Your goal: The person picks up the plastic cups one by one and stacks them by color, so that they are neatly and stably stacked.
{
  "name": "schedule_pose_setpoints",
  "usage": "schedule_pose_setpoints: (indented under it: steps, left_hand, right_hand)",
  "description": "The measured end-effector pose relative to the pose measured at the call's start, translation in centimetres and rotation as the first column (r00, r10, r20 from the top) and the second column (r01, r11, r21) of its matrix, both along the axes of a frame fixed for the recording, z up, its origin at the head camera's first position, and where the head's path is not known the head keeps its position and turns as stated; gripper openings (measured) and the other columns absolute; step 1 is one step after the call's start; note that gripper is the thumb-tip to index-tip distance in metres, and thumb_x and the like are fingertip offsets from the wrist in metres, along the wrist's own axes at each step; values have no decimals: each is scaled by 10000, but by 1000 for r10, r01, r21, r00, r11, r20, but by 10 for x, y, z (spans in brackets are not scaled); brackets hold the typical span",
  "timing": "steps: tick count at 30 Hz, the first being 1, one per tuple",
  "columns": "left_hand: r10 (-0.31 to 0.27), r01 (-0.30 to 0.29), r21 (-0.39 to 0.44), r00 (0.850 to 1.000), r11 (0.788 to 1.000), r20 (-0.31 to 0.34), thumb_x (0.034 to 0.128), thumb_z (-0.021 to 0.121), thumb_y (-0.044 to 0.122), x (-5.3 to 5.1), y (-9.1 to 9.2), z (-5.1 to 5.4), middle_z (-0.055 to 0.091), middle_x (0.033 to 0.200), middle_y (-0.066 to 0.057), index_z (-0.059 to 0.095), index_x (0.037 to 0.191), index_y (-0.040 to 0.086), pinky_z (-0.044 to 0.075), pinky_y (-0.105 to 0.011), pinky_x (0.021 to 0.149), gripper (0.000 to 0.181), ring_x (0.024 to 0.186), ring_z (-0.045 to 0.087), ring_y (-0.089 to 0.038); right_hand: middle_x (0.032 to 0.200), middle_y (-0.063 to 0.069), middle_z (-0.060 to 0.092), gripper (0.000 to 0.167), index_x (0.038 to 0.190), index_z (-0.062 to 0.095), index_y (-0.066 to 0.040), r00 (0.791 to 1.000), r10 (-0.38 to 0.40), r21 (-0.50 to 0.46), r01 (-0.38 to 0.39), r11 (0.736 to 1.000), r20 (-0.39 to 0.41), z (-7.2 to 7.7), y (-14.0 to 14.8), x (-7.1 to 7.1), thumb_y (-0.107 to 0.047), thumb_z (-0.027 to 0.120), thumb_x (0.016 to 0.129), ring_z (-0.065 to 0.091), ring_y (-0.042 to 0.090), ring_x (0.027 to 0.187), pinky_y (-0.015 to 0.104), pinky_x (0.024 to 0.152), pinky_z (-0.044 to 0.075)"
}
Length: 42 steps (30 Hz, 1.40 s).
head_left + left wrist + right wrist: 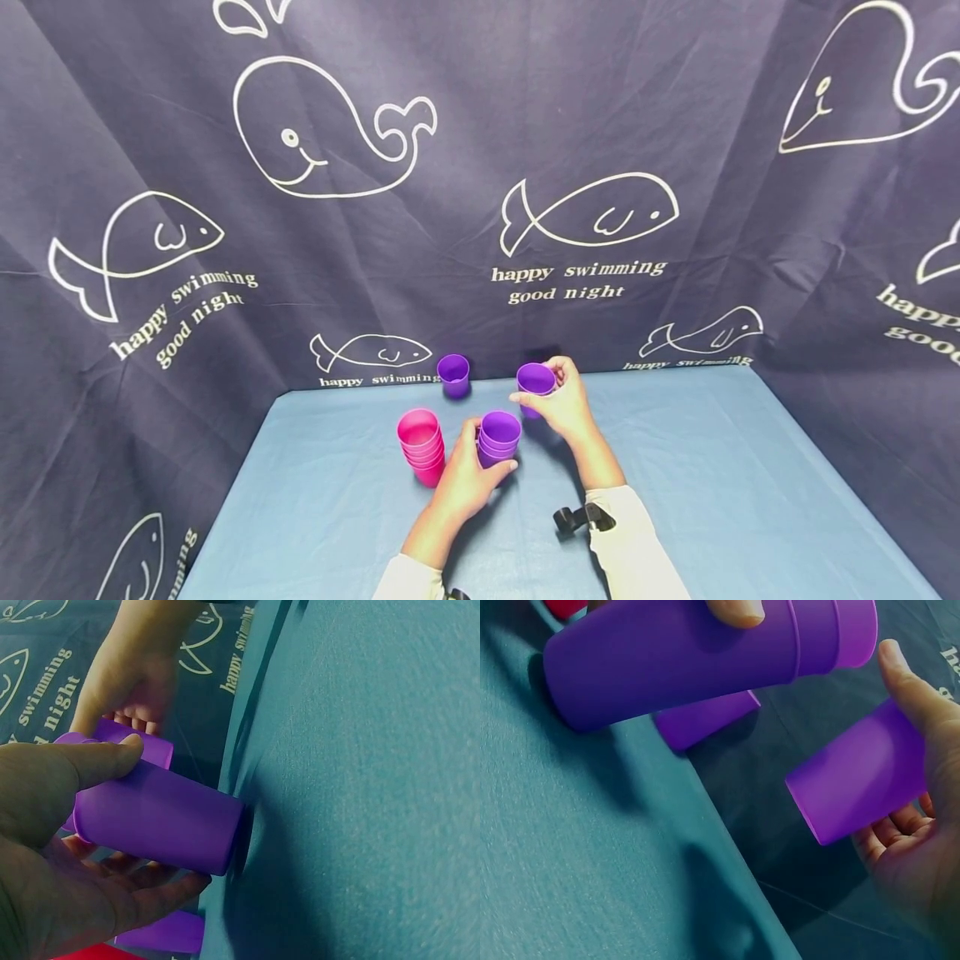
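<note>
My left hand [465, 483] grips a short stack of nested purple cups [499, 432], thumb on the near side and fingers round the far side. In the left wrist view the stack [161, 817] stands at the table surface, its mouth up. My right hand [564, 404] holds a single purple cup [535, 380] upright, behind and to the right of that stack. In the right wrist view this cup [866, 776] is apart from the stack [675, 664], with its base off the table. Another purple cup [453, 377] stands alone near the back edge.
A tall stack of nested pink cups [420, 440] stands just left of my left hand. The blue-covered table [712, 483] meets a dark fabric wall [465, 250] with white whale and fish drawings at the back and sides. A black wrist mount [581, 519] sticks out from my right sleeve.
</note>
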<state>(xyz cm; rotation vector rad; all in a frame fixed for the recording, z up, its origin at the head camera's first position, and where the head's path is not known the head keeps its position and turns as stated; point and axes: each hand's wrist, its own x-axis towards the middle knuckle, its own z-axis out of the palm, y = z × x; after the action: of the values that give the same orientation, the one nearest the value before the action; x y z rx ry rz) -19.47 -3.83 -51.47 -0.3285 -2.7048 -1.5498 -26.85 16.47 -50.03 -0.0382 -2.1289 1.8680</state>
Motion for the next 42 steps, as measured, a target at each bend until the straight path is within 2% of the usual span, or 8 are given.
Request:
schedule_pose_setpoints:
  steps: [8, 15, 21, 27, 36, 42]
  left_hand:
    - [0, 0, -6, 1000, 1000, -5, 836, 900, 279, -1, 0, 1, 671, 1271, -124, 483, 1401, 125, 512, -520, 1076, 718, 1207, 648, -265]
    - [-7, 7, -18, 1000, 1000, -6, 835, 901, 289, -1, 2, 1, 666, 1279, -118, 482, 1404, 128, 513, -519, 1073, 725, 1213, 645, -267]
    - [-14, 14, -9, 1000, 1000, -8, 831, 903, 274, -2, 2, 3, 670, 1271, -108, 492, 1399, 133, 511, -513, 1072, 715, 1212, 644, -262]
    - [-15, 15, -20, 1000, 1000, -10, 827, 908, 272, 0, 1, 2, 673, 1267, -107, 497, 1397, 135, 517, -517, 1064, 715, 1203, 648, -263]
    - [-8, 8, -24, 1000, 1000, 4, 829, 904, 285, 2, 0, 2, 669, 1263, -104, 500, 1396, 143, 517, -513, 1053, 710, 1191, 645, -255]
    - [-8, 8, -22, 1000, 1000, 3, 833, 902, 286, 1, 0, 2, 669, 1267, -107, 495, 1405, 143, 517, -513, 1056, 716, 1193, 645, -257]
  right_hand:
    - [1057, 51, 636, 748, 1174, 504, -30, 996, 51, -16, -52, 999, -79, 9, -4, 3, -8, 1002, 616, 647, 94, 942, 188, 815, 542]
    - [1050, 12, 637, 720, 1176, 495, 18, 989, 77, -87, -88, 992, -127, 19, -7, 6, 100, 952, 626, 650, 57, 956, 179, 832, 553]
    - [1061, -22, 629, 689, 1158, 481, 14, 985, 98, -142, -118, 983, -141, 26, -9, 9, 178, 894, 632, 657, 47, 961, 176, 836, 563]
    - [1041, -54, 655, 667, 1149, 471, 31, 981, 130, -163, -153, 975, -142, 28, -11, 13, 193, 871, 640, 672, 45, 947, 181, 822, 582]
    - [1060, -77, 667, 688, 1169, 459, 88, 970, 140, -172, -175, 969, -198, 28, -9, 15, 157, 896, 643, 671, 43, 958, 182, 823, 581]
    - [1073, -70, 655, 701, 1189, 458, 99, 967, 164, -174, -199, 964, -193, 31, -10, 17, 122, 913, 656, 672, 45, 948, 185, 810, 587]
